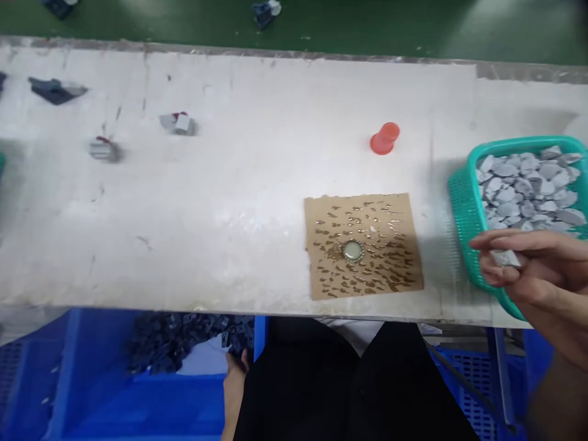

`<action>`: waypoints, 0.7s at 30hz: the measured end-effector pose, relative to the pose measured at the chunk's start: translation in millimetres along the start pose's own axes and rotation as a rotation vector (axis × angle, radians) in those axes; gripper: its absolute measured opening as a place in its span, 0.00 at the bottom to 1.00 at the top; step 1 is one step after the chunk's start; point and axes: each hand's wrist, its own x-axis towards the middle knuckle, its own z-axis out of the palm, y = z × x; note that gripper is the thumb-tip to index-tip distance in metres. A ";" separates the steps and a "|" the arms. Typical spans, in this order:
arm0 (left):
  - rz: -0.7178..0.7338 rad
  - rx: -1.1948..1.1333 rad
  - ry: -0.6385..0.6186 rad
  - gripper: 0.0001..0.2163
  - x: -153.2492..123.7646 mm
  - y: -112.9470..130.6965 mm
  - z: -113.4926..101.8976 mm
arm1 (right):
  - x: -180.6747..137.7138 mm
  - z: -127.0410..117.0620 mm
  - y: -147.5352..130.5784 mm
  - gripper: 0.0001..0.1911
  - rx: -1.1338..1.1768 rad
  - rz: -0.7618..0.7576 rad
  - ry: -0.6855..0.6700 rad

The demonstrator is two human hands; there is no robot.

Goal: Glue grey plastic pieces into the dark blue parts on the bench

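On the white table (pixel 229 202), a teal basket (pixel 463 208) of grey chips sits at the far right, and the right hand (pixel 528 269), fingers pinched on one grey chip (pixel 504 258), hovers at its near edge, right of the card (pixel 362 245); the left hand (pixel 234 380) rests below the table, whether closed or spread unclear.

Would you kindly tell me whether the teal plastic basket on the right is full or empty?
Full: the teal plastic basket is heaped to its rim with small grey plastic pieces.

This looks like a factory work spot. A long white tabletop (pixel 229 202) holds a green basket (pixel 463 208) full of small gray parts (pixel 523 190), and blue bins (pixel 138 392) of dark parts (pixel 184 337) sit below the tabletop.
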 end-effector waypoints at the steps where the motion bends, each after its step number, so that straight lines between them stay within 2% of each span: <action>1: -0.063 0.017 0.035 0.14 -0.2 -15.1 6.7 | -1.4 4.4 1.4 0.12 -0.007 0.005 -0.023; 4: -0.154 0.014 0.107 0.11 12.6 -43.8 22.3 | -4.0 28.8 8.7 0.14 -0.088 -0.099 0.069; 7: -0.160 -0.047 0.102 0.13 24.9 -63.5 30.3 | -3.6 61.3 12.8 0.17 -0.330 -0.206 0.168; 8: -0.150 -0.076 0.086 0.13 26.3 -69.8 32.2 | -2.3 71.0 12.2 0.14 -0.427 -0.273 0.153; 10: -0.129 -0.128 0.053 0.13 25.6 -81.5 36.1 | 2.1 86.0 8.9 0.07 -0.605 -0.502 0.087; 12: -0.119 -0.149 0.042 0.15 23.0 -90.3 38.8 | 8.2 95.0 5.0 0.06 -0.708 -0.756 0.011; 14: -0.121 -0.140 0.052 0.19 21.3 -94.3 37.0 | 14.3 99.6 2.8 0.07 -0.762 -0.885 -0.006; 17: -0.134 -0.108 0.079 0.25 22.7 -91.1 19.3 | 19.9 102.7 3.1 0.10 -0.795 -0.937 -0.043; 21: -0.109 -0.060 0.177 0.27 23.5 -74.2 -29.3 | 20.2 104.1 4.8 0.13 -0.815 -0.960 -0.135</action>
